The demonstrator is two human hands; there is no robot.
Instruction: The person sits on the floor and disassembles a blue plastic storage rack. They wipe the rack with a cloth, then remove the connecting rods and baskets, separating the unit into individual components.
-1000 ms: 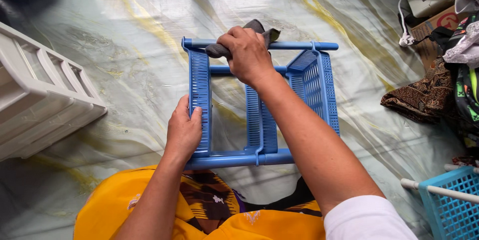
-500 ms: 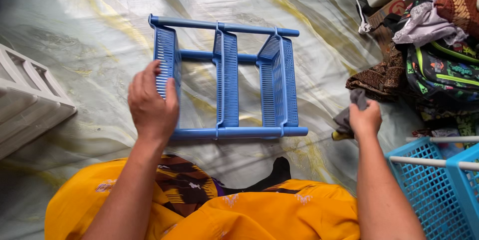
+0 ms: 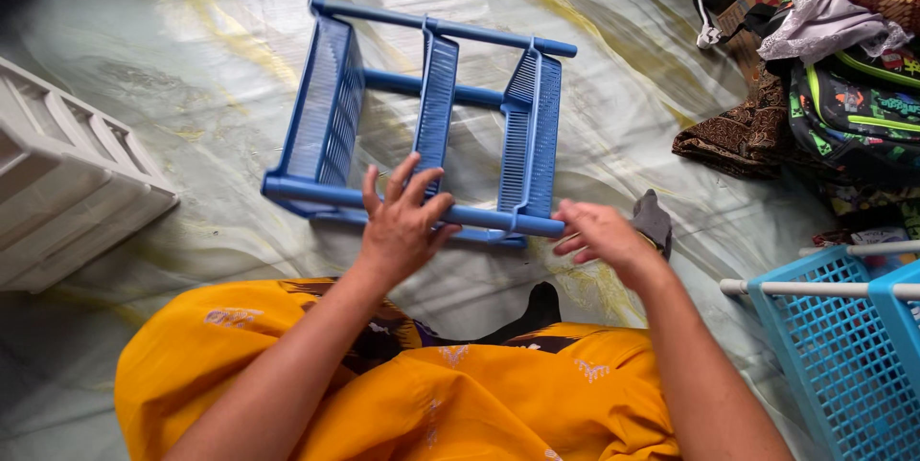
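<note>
A blue plastic shelf rack point(image 3: 422, 116) lies on its side in the middle of the marbled floor point(image 3: 192, 49), just ahead of the person's knees. The left hand point(image 3: 402, 221), fingers spread wide, rests on its near rail, while the right hand point(image 3: 599, 236), loosely open and empty, hovers by the rail's right end. A grey cloth point(image 3: 655, 218) lies partly hidden behind that hand, and a lighter blue basket point(image 3: 843, 346) is cut off at the floor's right edge.

I count one dark blue plastic rack point(image 3: 422, 126) lying on its side on the floor, with three slatted shelves and four round poles. Two hands are at its near pole: one left hand point(image 3: 401, 226) and one right hand point(image 3: 599, 236). Right of the rack I see one grey cloth point(image 3: 655, 218), one light blue basket rack point(image 3: 843, 346) and one pile of clothes point(image 3: 824, 87). Left of the rack stands one white drawer unit point(image 3: 67, 183).
</note>
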